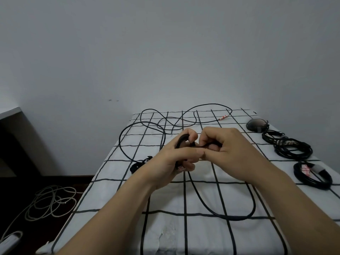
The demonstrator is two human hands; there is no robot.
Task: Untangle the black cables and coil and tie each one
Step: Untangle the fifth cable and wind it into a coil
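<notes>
Forearms come in from the bottom edge and meet mid-frame above the bed [165,236], white sheet with a black grid, set against a plain wall.

- Loose cable [213,104]: sprawls in wide crossing loops over the far end of the bed, red-and-white tag at its right end.
- Pale cord [53,199]: heaped on the dark floor, left of the bed.
- Held cable [254,203]: hangs from the hands in one long loop that lies on the sheet, near side.
- Two coils [292,148], right edge of the bed, one nearer than the other; both look bound.
- Dark round thing [256,125] beyond the coils; cannot tell what it is.
- Left hand [173,161]: fingers [191,135] curled round a small coil of the held cable.
- Right hand [230,144]: touching the left, thumb and fingers pinching a strand of the same cable.
- Small black bundle [138,165] on the sheet, just left of the left wrist.
</notes>
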